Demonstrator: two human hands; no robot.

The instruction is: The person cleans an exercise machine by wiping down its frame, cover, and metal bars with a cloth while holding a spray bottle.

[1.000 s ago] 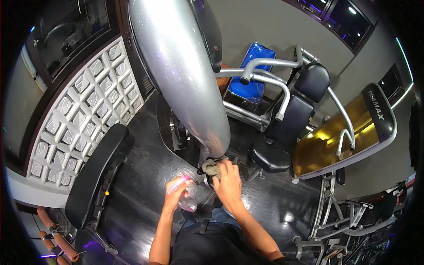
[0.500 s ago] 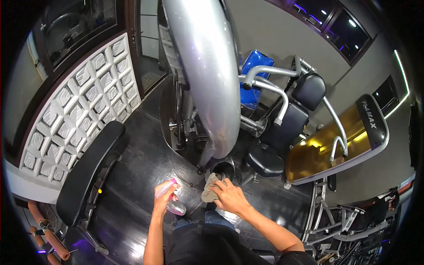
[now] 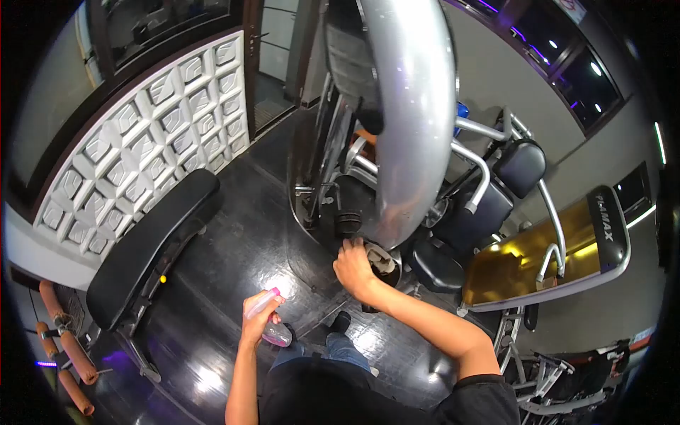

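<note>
My left hand (image 3: 263, 317) is wrapped around a clear spray bottle (image 3: 276, 334) with a pink top, held above the black floor. At the foot of the large silver machine column (image 3: 418, 142), my right hand (image 3: 356, 273) has its fingers curled beside a round dark cup-like part (image 3: 394, 278). A grey-beige cloth (image 3: 380, 260) lies bunched in that cup-like part, just right of my fingers. What the right fingertips grip is hidden behind the hand.
A black padded bench (image 3: 152, 248) stands at the left, before a white patterned wall panel (image 3: 156, 134). A black-seated exercise machine (image 3: 439, 265) and a gold-panelled PLAMAX unit (image 3: 538, 255) stand on the right. Orange-brown rollers (image 3: 78, 358) are at lower left.
My right hand has moved from the cloth to the left of the cup-like part, and the cloth now sits in it. The view has shifted; my left hand still holds the bottle.
</note>
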